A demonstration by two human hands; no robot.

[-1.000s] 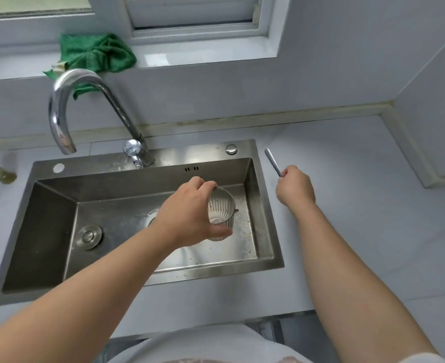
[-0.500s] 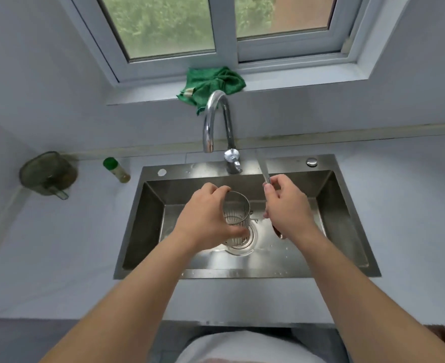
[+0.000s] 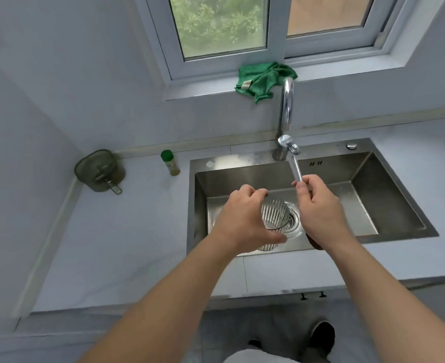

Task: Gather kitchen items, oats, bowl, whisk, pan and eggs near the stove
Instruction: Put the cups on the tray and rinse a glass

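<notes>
Glass [image 3: 275,214] is ribbed and clear. It's held tipped over the sink [image 3: 367,184], right above the drain [image 3: 294,218] and not touching the bottom as far as I can see. The left hand [image 3: 242,221] is wrapped round it from the 9 o'clock side, with the fingers curled over the rim and the thumb underneath.

Just at 3 o'clock of it, the right hand [image 3: 318,205] is pinching a metal-handled utensil [image 3: 296,169]. The handle pokes up toward 12, almost to the tap [image 3: 286,108], and a dark end sticks out below the wrist. Can't tell what kind of utensil it is.

There's a green cloth [image 3: 263,77] on the sill at 12 o'clock of the sink. On the table [image 3: 124,231] out at 9 o'clock are a green-capped bottle [image 3: 170,163] and, further out in the corner, a greenish see-through jug [image 3: 99,170].
</notes>
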